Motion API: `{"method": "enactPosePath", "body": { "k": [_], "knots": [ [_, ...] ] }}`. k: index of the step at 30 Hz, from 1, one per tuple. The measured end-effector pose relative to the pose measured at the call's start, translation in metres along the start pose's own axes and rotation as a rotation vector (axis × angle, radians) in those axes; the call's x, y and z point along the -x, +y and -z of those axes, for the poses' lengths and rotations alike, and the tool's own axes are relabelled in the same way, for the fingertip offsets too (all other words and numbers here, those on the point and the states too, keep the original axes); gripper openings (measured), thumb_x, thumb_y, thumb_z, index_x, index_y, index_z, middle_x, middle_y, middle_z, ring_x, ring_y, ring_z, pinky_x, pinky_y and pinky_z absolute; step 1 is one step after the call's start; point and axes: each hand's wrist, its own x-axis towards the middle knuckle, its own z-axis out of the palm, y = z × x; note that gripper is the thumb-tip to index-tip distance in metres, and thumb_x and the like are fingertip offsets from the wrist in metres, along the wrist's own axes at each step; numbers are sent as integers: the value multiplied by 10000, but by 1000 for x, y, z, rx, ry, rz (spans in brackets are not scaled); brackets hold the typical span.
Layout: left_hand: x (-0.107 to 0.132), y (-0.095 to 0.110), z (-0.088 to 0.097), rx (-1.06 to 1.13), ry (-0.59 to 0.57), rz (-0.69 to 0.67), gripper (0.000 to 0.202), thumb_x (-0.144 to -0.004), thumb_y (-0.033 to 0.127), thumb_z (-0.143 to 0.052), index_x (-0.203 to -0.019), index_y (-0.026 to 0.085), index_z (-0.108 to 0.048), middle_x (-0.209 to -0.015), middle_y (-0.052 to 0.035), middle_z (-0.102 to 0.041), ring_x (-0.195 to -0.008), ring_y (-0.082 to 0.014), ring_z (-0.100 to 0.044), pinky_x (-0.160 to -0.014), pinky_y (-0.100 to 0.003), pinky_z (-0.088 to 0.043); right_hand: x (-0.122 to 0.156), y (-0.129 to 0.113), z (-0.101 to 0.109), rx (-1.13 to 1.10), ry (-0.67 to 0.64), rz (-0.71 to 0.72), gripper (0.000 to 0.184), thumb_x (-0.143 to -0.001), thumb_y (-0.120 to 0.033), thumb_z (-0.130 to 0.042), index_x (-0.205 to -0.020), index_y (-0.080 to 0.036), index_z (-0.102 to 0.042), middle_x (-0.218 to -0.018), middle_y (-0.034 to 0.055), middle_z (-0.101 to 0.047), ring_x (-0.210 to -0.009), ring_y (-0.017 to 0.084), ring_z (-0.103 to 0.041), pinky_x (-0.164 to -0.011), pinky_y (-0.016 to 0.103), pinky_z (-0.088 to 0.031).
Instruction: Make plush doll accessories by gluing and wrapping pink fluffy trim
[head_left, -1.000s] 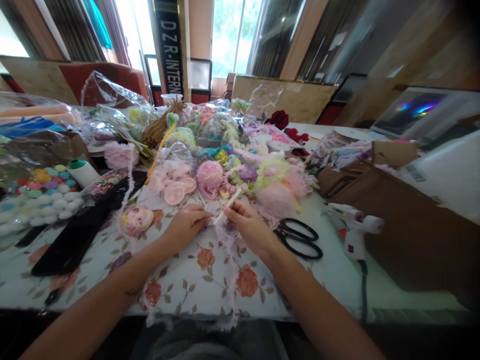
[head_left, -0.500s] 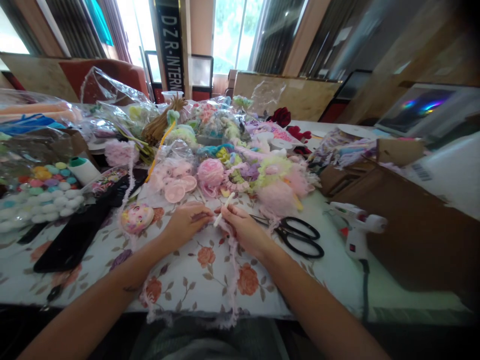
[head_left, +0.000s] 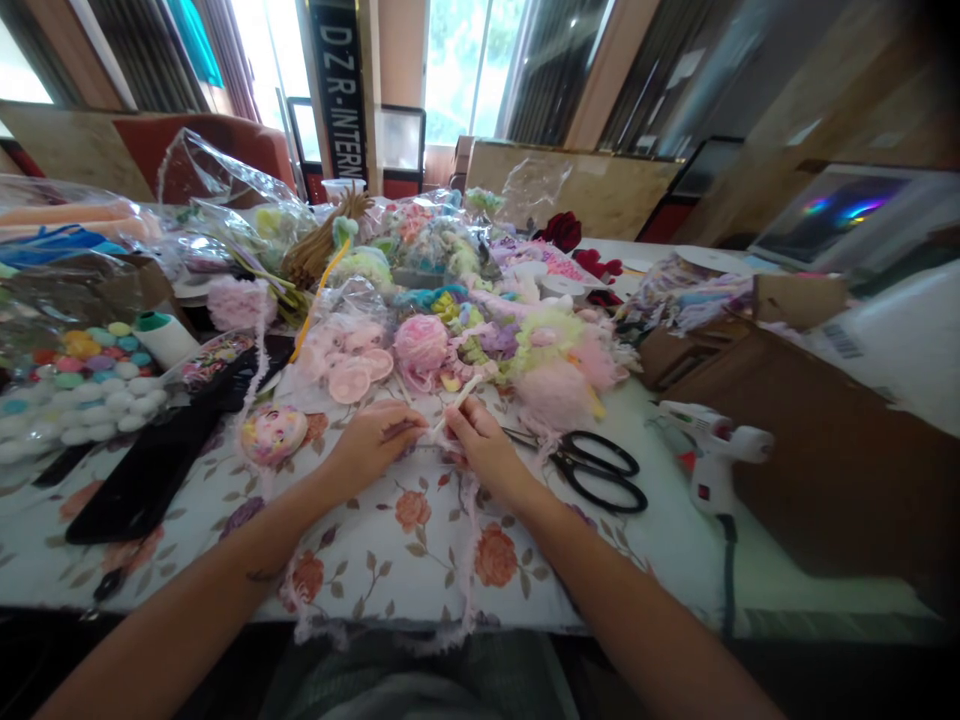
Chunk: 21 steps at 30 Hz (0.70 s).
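Over the flowered tablecloth, my right hand (head_left: 484,445) is closed around a pale crochet hook (head_left: 466,390), which slants up to the right past the thumb. My left hand (head_left: 381,437) pinches fluffy pink yarn close to the hook's lower tip; the small piece between the fingers is mostly hidden. A strand of pink yarn (head_left: 470,560) hangs from beneath my right hand and loops over the table's front edge. Black-handled scissors (head_left: 600,470) lie just right of my right hand. A round, colourful decorated piece (head_left: 274,433) rests left of my left wrist.
A white glue gun (head_left: 716,455) with a cord stands by a brown cardboard box (head_left: 832,450) on the right. Yarn balls such as a pink one (head_left: 421,345) are heaped behind my hands. Bagged pompoms (head_left: 97,390) and a long black object (head_left: 146,480) lie left.
The crochet hook has tilted further over to the right, its upper end swinging right and up as my right hand turns. My left hand stays nearly in place.
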Motion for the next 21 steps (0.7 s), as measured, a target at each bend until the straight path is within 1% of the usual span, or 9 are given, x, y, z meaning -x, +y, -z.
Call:
{"method": "enactPosePath", "body": {
  "k": [4, 7, 10, 12, 15, 17, 21],
  "knots": [
    [1, -1, -1, -20, 28, -2, 174, -865, 304, -552, -867, 184, -678, -836, -42, -675, -809, -167, -599, -770, -276, -438, -3, 3, 2, 35, -1, 42, 246, -807, -424, -560, -767, -219, -432, -611, -69, -458, -460, 76, -383, -419, 214, -309],
    [1, -1, -1, -35, 59, 6, 163, -861, 303, -558, -860, 188, -674, -845, -38, -672, -825, -169, -600, -778, -273, -439, -5, 4, 4, 140, -6, 120, 217, -786, -385, -591, -757, -204, -475, -612, -49, -496, -513, 96, -429, -470, 230, -342],
    [2, 0, -2, -53, 91, 6, 163, -855, 326, -566, -844, 198, -666, -839, -35, -673, -831, -176, -598, -798, -282, -446, -6, 3, 6, 218, 26, 180, 191, -771, -350, -613, -729, -193, -513, -620, -23, -531, -552, 117, -469, -511, 250, -354],
    [3, 2, -2, -64, 114, 10, 165, -849, 339, -571, -826, 201, -661, -822, -34, -672, -820, -176, -596, -797, -284, -452, -5, 3, 5, 233, 50, 199, 195, -769, -343, -619, -696, -193, -519, -604, -20, -528, -542, 121, -469, -510, 255, -348],
    [3, 3, -3, -73, 143, 18, 150, -839, 326, -582, -802, 203, -659, -804, -32, -672, -812, -176, -596, -784, -279, -456, -3, 1, 3, 195, 95, 203, 233, -769, -368, -628, -665, -203, -501, -567, -30, -510, -480, 109, -424, -466, 251, -312],
    [4, 4, -4, -64, 162, 23, 124, -822, 307, -600, -789, 205, -662, -798, -29, -673, -808, -175, -599, -776, -277, -457, -1, 1, 2, 131, 132, 179, 262, -763, -408, -639, -677, -210, -492, -571, -29, -531, -449, 100, -393, -436, 245, -285],
    [3, 3, -6, 32, 168, 68, 84, -788, 271, -633, -773, 197, -671, -795, -26, -673, -784, -168, -603, -741, -270, -463, 0, 0, 0, -19, 150, 123, 306, -740, -460, -665, -708, -215, -485, -596, -27, -566, -434, 88, -375, -414, 232, -257]
  ]
}}
